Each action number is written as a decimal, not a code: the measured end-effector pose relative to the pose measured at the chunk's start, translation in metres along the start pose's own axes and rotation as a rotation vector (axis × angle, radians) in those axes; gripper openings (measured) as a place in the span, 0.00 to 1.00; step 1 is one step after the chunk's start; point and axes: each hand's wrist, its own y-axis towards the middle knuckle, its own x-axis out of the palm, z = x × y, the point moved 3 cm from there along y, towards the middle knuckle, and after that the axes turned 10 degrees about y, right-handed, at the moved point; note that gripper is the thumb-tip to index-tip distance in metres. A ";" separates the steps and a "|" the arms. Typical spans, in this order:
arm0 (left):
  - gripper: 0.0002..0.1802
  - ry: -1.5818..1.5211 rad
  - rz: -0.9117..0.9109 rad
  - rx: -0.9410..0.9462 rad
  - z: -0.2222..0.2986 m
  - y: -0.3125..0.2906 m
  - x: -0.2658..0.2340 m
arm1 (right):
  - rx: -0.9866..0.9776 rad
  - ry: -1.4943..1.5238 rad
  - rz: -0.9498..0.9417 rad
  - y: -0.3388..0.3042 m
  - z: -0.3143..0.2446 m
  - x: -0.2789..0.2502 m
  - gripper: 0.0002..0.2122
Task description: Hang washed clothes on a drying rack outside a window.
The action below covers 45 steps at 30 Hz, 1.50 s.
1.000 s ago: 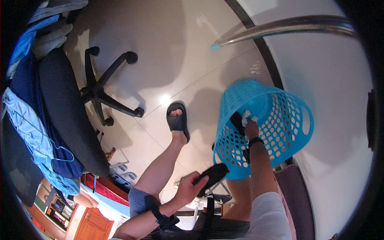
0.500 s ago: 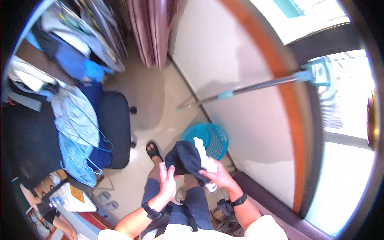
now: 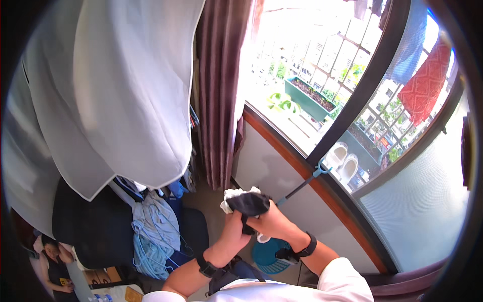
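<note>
Both my hands are raised together in front of me, closed around a bunched dark garment (image 3: pixel 249 204). My left hand (image 3: pixel 233 230) grips it from below on the left. From the right, my right hand (image 3: pixel 275 221) holds it, thumb side against the cloth. A crumpled white cloth (image 3: pixel 232 194) shows along the far edge of the dark one, and a bit of white hangs below my right hand. The bunching hides what kind of garments these are. Beneath my hands, the blue plastic basket (image 3: pixel 271 259) stands on the floor.
A clothes pole (image 3: pixel 302 187) with a forked blue tip leans on the window ledge. Large white fabric (image 3: pixel 126 100) hangs at left. Blue clothes and hangers (image 3: pixel 156 231) lie on a black chair (image 3: pixel 193 231). A purple curtain (image 3: pixel 221 90) hangs ahead; another person (image 3: pixel 54 267) is lower left.
My hands have lifted the dark and white cloths and drawn closer together. The view has tilted up, bringing the window, planters and hanging white fabric into sight.
</note>
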 end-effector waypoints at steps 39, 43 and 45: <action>0.15 1.118 -0.165 1.396 0.414 0.552 0.433 | 0.205 -1.118 0.513 0.483 -0.126 -0.468 0.15; 0.13 1.417 -0.300 0.947 0.378 0.599 0.425 | 0.753 -0.839 0.240 0.481 -0.069 -0.470 0.28; 0.08 1.348 -0.564 0.600 0.348 0.629 0.420 | 0.753 -0.707 0.161 0.481 -0.048 -0.471 0.41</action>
